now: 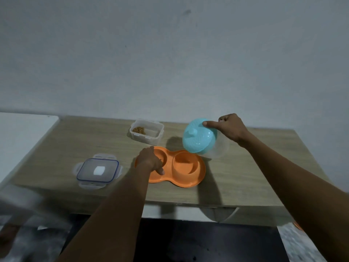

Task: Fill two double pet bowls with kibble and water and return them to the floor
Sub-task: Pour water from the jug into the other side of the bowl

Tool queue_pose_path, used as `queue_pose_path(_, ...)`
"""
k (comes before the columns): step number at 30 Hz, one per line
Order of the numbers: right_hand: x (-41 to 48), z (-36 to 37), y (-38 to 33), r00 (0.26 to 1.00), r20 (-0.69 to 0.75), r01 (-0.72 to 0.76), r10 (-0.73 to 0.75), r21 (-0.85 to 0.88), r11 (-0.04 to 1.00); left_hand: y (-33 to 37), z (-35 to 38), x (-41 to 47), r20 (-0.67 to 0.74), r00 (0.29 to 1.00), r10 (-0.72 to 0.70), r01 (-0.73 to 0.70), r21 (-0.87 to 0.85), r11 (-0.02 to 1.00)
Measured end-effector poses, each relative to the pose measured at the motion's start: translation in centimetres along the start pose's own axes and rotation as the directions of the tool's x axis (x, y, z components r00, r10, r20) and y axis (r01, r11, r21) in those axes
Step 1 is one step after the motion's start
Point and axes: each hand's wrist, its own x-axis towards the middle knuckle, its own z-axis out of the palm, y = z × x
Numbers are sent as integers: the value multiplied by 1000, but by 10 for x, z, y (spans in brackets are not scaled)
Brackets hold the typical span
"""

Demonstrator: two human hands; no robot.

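Writing none legible; right hand [231,129] tilts jug [201,137] over orange bowl [181,167].

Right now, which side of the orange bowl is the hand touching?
The left cup of the orange double bowl: the left hand rests over it. The right cup sits uncovered, below the tilted blue-lidded container that the right hand holds.

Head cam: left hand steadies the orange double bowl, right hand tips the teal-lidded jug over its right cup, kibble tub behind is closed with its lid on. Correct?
Not quite. In the head view the kibble tub is open; its lid lies apart on the table. The rest holds: left hand on the orange double bowl, right hand tipping the teal-lidded jug.
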Motion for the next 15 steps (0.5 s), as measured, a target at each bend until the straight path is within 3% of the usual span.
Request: queue_pose_path(15, 1, 3, -12, 988, 124, 131, -95, -322, 938, -4, 3, 3, -3, 1000, 9, -9, -24, 1000)
